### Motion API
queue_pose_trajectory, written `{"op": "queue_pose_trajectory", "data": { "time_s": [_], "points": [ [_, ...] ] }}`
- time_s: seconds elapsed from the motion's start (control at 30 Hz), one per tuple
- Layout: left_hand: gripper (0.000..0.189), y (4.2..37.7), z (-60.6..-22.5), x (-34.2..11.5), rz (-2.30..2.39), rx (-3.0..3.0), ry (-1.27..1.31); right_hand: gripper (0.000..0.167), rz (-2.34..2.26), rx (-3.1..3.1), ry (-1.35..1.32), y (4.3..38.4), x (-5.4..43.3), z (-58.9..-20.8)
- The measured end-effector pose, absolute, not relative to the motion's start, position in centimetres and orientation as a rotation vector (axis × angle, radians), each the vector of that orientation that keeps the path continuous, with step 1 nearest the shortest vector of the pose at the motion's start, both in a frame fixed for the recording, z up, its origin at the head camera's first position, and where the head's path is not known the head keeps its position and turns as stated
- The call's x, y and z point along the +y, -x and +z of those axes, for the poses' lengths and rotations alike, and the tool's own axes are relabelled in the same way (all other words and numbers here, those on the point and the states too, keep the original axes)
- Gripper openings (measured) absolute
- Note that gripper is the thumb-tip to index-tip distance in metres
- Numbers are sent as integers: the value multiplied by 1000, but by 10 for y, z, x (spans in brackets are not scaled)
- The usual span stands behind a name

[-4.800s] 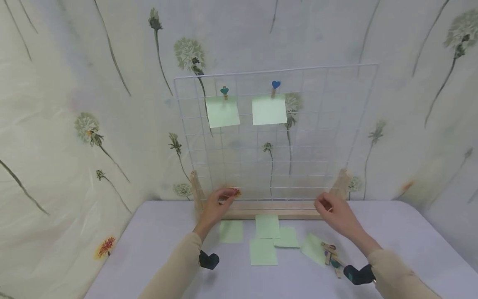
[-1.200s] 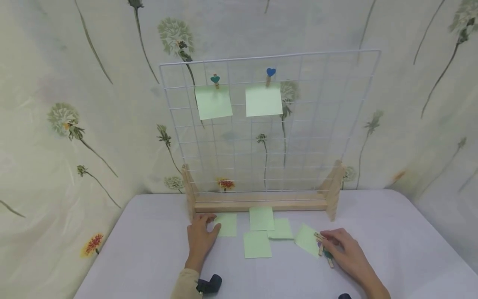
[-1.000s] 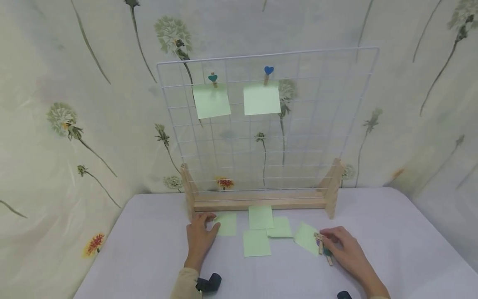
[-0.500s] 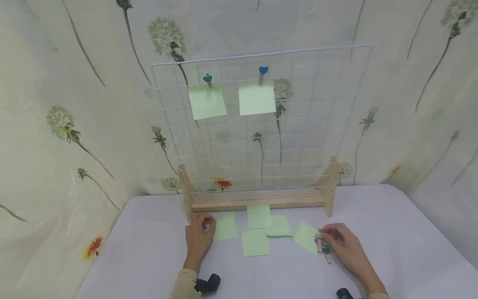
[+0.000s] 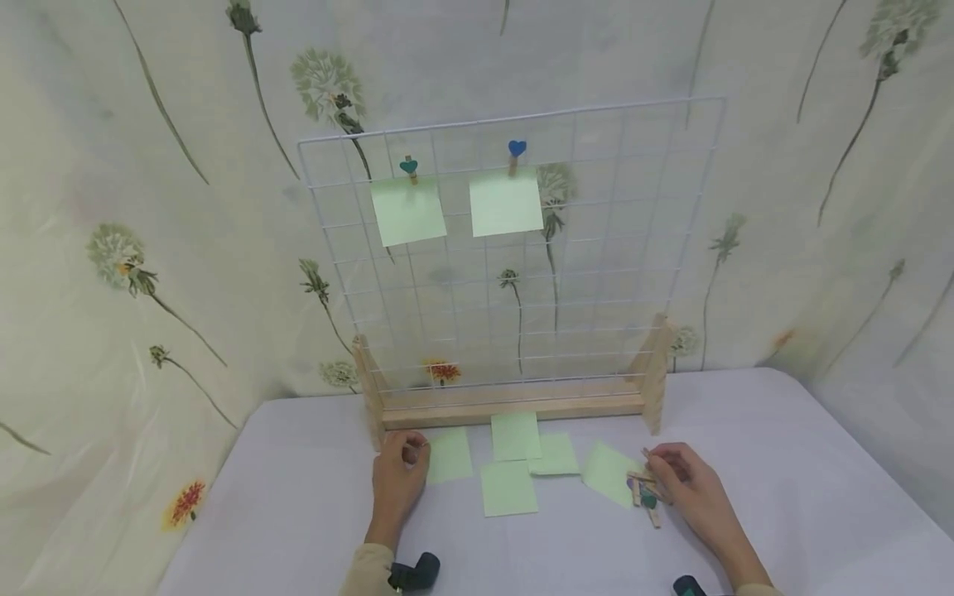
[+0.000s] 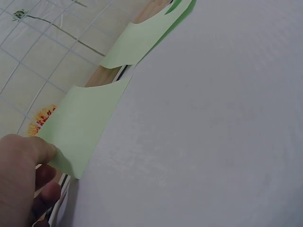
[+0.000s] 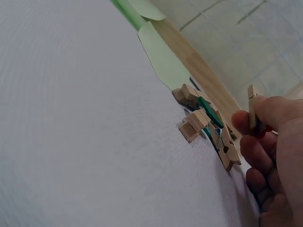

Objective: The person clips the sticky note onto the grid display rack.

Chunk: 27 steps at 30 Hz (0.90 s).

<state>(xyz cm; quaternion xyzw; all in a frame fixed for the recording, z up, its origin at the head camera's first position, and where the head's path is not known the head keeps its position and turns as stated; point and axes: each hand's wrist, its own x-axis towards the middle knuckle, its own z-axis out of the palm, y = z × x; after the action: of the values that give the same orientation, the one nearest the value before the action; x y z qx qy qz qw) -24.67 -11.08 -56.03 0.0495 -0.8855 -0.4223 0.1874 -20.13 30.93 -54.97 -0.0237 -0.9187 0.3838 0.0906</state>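
My left hand (image 5: 398, 480) pinches the left corner of a pale green paper note (image 6: 85, 123) between thumb and finger; in the left wrist view the note tilts up from the cloth. My right hand (image 5: 696, 492) pinches a small wooden clothespin (image 7: 252, 106), with a bit of red showing on it by the fingers. Just beside that hand lies a pile of small clothespins (image 7: 203, 118), some with green hearts. Behind both hands stands a white wire grid on a wooden base (image 5: 589, 407). Two notes hang high on it, under a teal heart clothespin (image 5: 408, 166) and a blue heart clothespin (image 5: 517, 148).
Several more green notes lie on the white tablecloth (image 5: 581, 555): a note (image 5: 516, 436) against the base, a nearer note (image 5: 510, 488), and a slanted note (image 5: 607, 473) partly under the clothespins. A flower-printed curtain (image 5: 805, 273) closes off the back.
Both hands came down from the grid's base to the table. The left thumb and finger closed on the note's corner. The right hand picked a clothespin out of the pile and lifted it slightly.
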Motion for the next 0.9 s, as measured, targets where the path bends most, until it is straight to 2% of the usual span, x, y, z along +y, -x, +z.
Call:
{"op": "queue_pose_trajectory", "data": {
  "time_s": [0.2,0.53,0.9],
  "points": [
    [9,245,-562,-109,-1333,-2469,-137,42,1131,-2704,89,200,309,-552],
    [7,248,-552,-99,-1444,-2359,17,44,1136,-2644,72,202,315,-559],
    [9,256,-533,-81,-1467,-2279,143,30,1113,-2619,51,201,313,-559]
  ]
}}
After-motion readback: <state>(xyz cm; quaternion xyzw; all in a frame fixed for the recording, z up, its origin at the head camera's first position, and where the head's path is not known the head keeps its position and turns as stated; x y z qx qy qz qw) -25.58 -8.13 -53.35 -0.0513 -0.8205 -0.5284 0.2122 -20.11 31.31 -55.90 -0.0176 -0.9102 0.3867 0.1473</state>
